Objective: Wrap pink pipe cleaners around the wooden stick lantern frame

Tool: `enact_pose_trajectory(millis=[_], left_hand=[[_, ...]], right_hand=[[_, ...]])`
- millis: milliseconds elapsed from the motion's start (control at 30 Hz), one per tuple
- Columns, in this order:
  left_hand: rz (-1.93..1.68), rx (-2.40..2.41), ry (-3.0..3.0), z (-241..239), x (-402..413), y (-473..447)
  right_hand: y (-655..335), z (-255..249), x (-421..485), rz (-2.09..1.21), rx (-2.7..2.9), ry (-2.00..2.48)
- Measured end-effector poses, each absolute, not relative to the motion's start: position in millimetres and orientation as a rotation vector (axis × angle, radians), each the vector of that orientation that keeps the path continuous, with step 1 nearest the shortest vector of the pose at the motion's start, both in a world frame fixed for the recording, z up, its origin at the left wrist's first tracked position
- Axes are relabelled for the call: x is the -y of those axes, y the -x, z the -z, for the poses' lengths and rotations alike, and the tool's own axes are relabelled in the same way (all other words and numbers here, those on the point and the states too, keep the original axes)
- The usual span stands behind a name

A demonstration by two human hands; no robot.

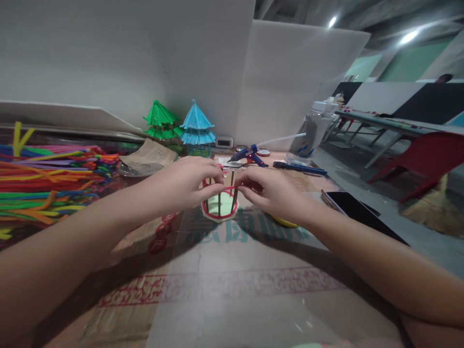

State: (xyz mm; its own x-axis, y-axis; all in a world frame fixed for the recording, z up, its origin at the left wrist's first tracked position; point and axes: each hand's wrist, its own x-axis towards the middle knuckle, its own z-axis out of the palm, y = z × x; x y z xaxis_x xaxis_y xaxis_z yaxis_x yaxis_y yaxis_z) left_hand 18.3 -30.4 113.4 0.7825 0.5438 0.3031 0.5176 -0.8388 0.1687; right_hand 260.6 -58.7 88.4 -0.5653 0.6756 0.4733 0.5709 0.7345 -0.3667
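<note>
A small round base (220, 216) with a red rim and pale green floor stands on the table, several dark upright posts rising from it. Over the posts my left hand (197, 180) and my right hand (264, 188) face each other, fingertips pinched. Between them runs a thin red pipe cleaner (229, 187), level with the upper part of the posts. Each hand grips one side of this red strip. My fingers hide part of the strip and some post tops.
Colourful pipe cleaners (47, 179) are heaped at left. Behind stand a green pagoda model (161, 118) and a blue one (197, 123). A blue glue gun (248, 153), a blue pen-like tool (300, 168), a plastic bottle (310, 130) and a phone (358, 212) lie around.
</note>
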Motion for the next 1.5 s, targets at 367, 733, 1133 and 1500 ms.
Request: enact_pose_trajectory(millis=[367, 733, 1133, 1500], left_hand=[[-0.520, -0.873, -2.893, -115.5, 31.0, -18.1], [-0.476, -0.919, -2.849, -127.4, 35.8, -14.3], [-0.466, -0.929, -2.851, -127.7, 35.6, -14.5], [-0.459, -0.888, -2.895, -121.3, 27.4, -13.1]], right_hand=[[-260.2, -87.6, 59.9, -0.240, 2.322, 0.932], [-260.1, -90.3, 61.7, -0.213, 2.338, 0.946], [-264.7, -90.9, 60.5, -0.120, 2.301, 0.896], [-266.2, -90.4, 57.2, -0.134, 2.310, 0.845]])
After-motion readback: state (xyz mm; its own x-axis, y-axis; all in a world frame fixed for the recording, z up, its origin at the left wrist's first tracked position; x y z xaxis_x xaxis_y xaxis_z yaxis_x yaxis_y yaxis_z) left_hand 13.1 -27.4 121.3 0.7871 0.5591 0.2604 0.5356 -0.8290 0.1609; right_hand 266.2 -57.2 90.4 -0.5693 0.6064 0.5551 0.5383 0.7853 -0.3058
